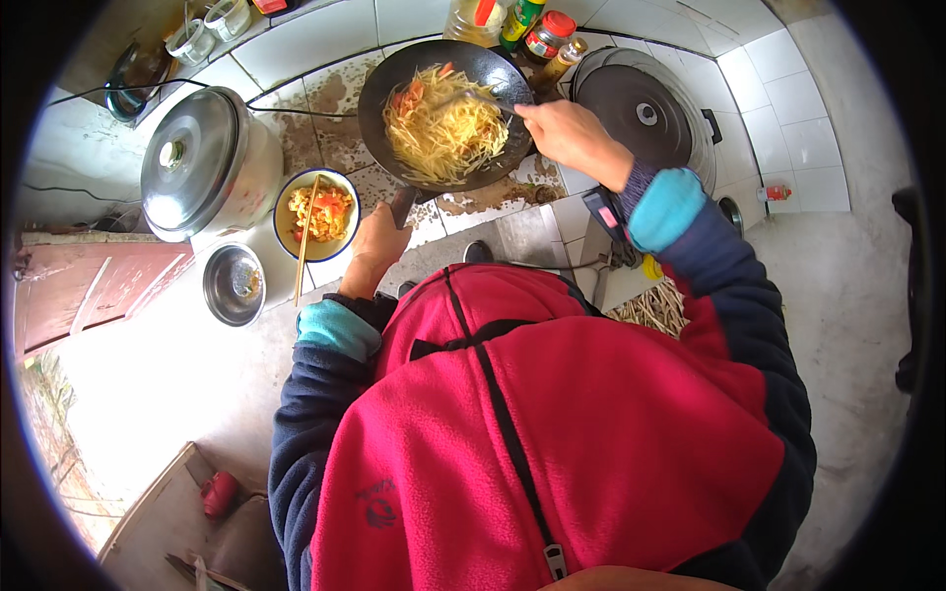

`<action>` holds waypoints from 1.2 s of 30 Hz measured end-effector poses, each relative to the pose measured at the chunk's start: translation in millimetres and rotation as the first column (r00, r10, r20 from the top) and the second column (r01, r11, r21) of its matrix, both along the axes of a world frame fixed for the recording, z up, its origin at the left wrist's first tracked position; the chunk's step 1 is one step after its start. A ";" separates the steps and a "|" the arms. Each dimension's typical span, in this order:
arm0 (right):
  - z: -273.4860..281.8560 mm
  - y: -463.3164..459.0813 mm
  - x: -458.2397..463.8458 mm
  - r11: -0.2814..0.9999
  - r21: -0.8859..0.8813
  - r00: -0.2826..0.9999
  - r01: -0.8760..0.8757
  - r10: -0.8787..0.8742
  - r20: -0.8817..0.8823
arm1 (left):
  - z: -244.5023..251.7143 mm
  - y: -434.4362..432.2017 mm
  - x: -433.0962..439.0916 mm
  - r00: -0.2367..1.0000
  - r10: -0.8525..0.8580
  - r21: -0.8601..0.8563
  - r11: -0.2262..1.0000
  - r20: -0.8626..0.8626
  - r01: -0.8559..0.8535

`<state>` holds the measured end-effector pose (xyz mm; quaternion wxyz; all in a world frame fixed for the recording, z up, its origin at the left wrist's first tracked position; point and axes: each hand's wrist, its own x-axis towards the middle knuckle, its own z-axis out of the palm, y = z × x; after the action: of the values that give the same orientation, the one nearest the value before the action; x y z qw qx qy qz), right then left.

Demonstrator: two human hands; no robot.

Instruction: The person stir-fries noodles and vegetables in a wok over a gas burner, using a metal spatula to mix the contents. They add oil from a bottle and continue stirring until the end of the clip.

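A black wok (377, 81) holds shredded pale-yellow vegetable, probably potato (443, 133), with red pieces at its left side. My left hand (378, 240) grips the wok's dark handle (402, 207) at the front. In my right hand (565, 137) is a metal spatula (480, 97), its blade blurred and reaching into the shreds. Just left of my left hand stands an enamel bowl (278, 214) with a blue rim, filled with what looks like scrambled egg and tomato (325, 210). A pair of wooden chopsticks (304, 247) lies across that bowl.
A large lidded pot (188, 159) stands at the left, with a small metal bowl (233, 284) before it. Behind the wok are a red-lidded jar (550, 35), a bottle (562, 63) and a plastic tub (473, 22). A dark-lidded cooker (632, 114) sits right of the wok.
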<state>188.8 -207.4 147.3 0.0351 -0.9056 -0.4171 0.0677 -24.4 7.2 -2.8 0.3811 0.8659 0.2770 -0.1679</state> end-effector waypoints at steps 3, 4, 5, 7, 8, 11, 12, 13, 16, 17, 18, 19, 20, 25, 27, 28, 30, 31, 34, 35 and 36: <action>29.5 -31.4 -19.4 0.999 0.019 0.998 -0.040 0.040 -0.051 | 0.9 -0.2 0.1 1.000 0.003 -0.012 1.000 -0.006 -0.003; 38.2 -41.1 -24.8 0.999 -0.017 0.997 -0.041 0.040 -0.060 | 1.5 -0.2 -0.8 1.000 0.006 -0.010 1.000 -0.018 -0.006; 44.2 -48.0 -28.6 0.998 -0.050 0.997 -0.043 0.040 -0.069 | 2.2 -0.6 -1.5 1.000 0.009 -0.019 1.000 -0.010 -0.009; 48.0 -50.8 -29.1 0.994 -0.099 0.997 -0.048 0.041 -0.071 | 3.6 -0.7 -1.6 1.000 0.023 -0.013 1.000 -0.014 -0.023; 44.9 -46.5 -26.7 0.992 -0.114 0.997 -0.048 0.041 -0.065 | 4.4 -0.8 -1.7 1.000 0.017 -0.016 1.000 -0.012 -0.018; 23.6 -20.2 -10.9 0.998 -0.053 0.999 -0.027 0.025 -0.035 | 7.7 -1.3 -0.6 1.000 0.012 -0.001 1.000 -0.013 -0.012; 15.9 -11.4 -4.3 0.999 -0.050 0.999 0.010 -0.012 -0.033 | 9.1 -1.5 -0.3 1.000 0.007 0.006 1.000 -0.014 -0.007; 9.7 -5.0 2.7 1.000 0.022 1.000 0.001 0.000 -0.029 | 10.5 -1.7 0.0 1.000 0.002 0.013 1.000 -0.029 -0.001; 2.4 -2.1 23.5 0.993 0.103 0.998 0.054 -0.050 -0.039 | 13.4 -1.9 -0.1 0.999 0.019 -0.025 0.999 -0.046 -0.020; 3.1 -5.1 31.7 0.993 0.104 0.997 0.049 -0.043 -0.056 | 13.5 -1.3 -0.2 0.999 0.012 -0.015 1.000 -0.036 -0.013; 6.6 -10.7 42.9 0.993 0.067 0.989 0.093 -0.084 -0.121 | 13.0 -1.9 -0.5 1.000 0.010 -0.003 1.000 -0.023 -0.010; 10.8 -17.1 54.7 0.994 0.082 0.981 0.074 -0.058 -0.184 | 12.2 -2.4 -0.8 1.000 0.012 0.004 1.000 -0.021 -0.012; 10.2 -17.4 65.6 0.988 0.082 0.980 0.131 -0.116 -0.162 | 11.4 -2.2 -1.2 1.000 0.004 0.016 1.000 -0.011 -0.003; -4.9 13.9 112.4 0.947 0.076 0.886 0.311 -0.260 -0.384 | 11.5 -0.9 -1.4 1.000 0.013 -0.026 1.000 -0.010 -0.014; -15.7 38.8 113.1 0.933 0.031 0.804 0.358 -0.291 -0.518 | 13.9 -2.2 -1.7 1.000 0.010 -0.019 1.000 -0.018 -0.011; -21.5 51.7 107.7 0.935 0.070 0.808 0.347 -0.260 -0.528 | 15.3 -2.6 -1.1 1.000 0.002 0.004 1.000 -0.009 -0.002; -27.1 68.6 89.7 0.980 0.194 0.924 0.054 0.025 -0.383 | 17.8 -2.7 -0.8 1.000 -0.005 0.025 1.000 -0.015 0.006; -27.3 73.9 77.6 0.967 0.218 0.945 -0.133 0.190 -0.265 | 18.2 -3.0 -0.1 1.000 -0.004 0.021 1.000 -0.028 0.004; -6.3 57.3 46.1 0.960 0.070 0.926 -0.271 0.280 -0.252 | 15.8 -3.6 -1.4 0.999 0.007 0.032 0.999 -0.036 -0.006; 3.7 48.5 35.3 0.956 0.059 0.930 -0.289 0.295 -0.220 | 13.9 -4.0 -1.1 0.999 0.014 0.039 0.999 -0.035 -0.012; 14.8 39.2 24.9 0.954 0.037 0.936 -0.296 0.298 -0.190 | 11.9 -4.0 -1.3 1.000 0.012 0.036 0.999 -0.025 -0.011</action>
<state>213.7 -168.3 162.1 0.0685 -0.8212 -0.5439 0.1582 -25.7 3.2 9.1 0.3629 0.8689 0.2896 -0.1715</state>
